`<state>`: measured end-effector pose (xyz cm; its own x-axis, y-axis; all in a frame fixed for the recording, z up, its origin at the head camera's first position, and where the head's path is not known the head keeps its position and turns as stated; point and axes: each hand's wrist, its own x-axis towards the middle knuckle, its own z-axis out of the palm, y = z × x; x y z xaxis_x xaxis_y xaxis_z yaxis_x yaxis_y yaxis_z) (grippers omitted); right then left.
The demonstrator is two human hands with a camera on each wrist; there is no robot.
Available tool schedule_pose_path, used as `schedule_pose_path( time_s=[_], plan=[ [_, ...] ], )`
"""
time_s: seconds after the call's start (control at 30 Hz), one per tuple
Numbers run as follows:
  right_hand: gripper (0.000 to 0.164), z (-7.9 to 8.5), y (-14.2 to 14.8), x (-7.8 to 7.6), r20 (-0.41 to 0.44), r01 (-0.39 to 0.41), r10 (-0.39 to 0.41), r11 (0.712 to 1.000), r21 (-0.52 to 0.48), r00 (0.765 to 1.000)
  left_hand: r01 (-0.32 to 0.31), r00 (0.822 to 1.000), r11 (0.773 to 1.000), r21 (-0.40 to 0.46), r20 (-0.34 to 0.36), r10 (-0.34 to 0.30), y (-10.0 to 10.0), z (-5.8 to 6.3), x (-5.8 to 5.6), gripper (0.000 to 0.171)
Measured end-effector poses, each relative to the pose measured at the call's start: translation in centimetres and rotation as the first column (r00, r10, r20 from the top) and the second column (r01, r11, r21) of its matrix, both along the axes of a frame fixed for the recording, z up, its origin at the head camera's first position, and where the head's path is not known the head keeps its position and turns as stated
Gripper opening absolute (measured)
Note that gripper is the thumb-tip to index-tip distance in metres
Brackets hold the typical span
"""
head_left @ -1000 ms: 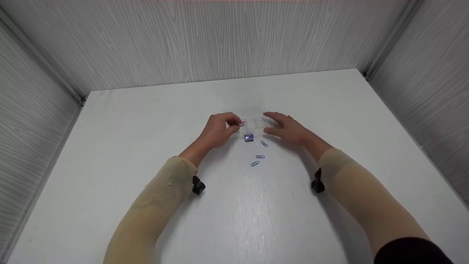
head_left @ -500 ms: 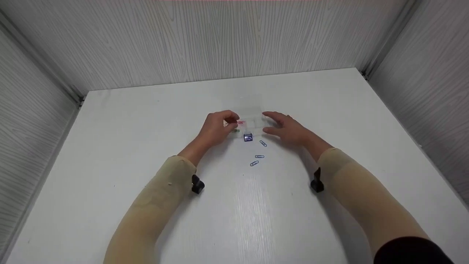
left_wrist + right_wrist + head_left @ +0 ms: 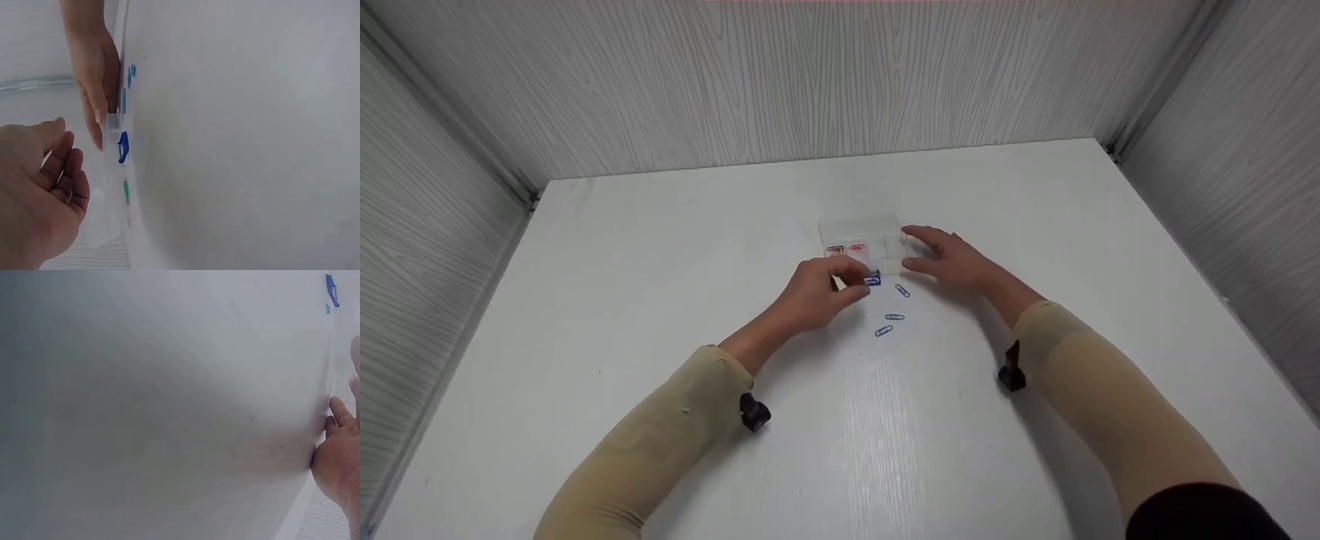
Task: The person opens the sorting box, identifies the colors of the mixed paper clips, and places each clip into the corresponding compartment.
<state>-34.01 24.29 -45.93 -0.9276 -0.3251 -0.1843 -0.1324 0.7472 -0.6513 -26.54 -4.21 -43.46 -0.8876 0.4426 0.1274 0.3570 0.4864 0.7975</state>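
Note:
A clear plastic compartment box (image 3: 894, 249) lies with its transparent lid (image 3: 859, 226) laid back behind it. Orange paper clips (image 3: 835, 249) and pink paper clips (image 3: 856, 247) show inside. At the box's front is a blue latch (image 3: 873, 278). My left hand (image 3: 829, 292) is just in front of it, thumb and fingers loosely curled; in the left wrist view nothing shows between them. My right hand (image 3: 952, 264) holds the box's right end, thumb toward the front, fingers toward the back. Green (image 3: 126, 192) shows through the box wall.
Three blue paper clips lie on the white table in front of the box: an upper clip (image 3: 902, 290), a middle clip (image 3: 894, 316) and a lower clip (image 3: 883, 331). A wood-grain panel (image 3: 810, 82) stands along the table's back edge.
My left hand has moved from over the box's left compartments toward me and slightly right, to near the blue latch. Orange clips now show there. My right hand stays at the box's right end.

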Motion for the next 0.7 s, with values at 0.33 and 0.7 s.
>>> schedule_pose_path(
  time_s=[0.33,0.7],
  plan=[
    [0.073,-0.1,0.2,-0.2,-0.025,-0.018,0.018,1.0,-0.009,1.0,0.117,0.985,0.993,-0.02,0.127,-0.114,0.9,-1.4,1.6,0.021],
    [0.074,0.0,0.2,-0.1,-0.02,-0.041,0.04,0.999,-0.017,0.999,0.151,0.981,0.985,-0.087,0.134,-0.139,1.3,-2.6,1.9,0.02]
  ],
)
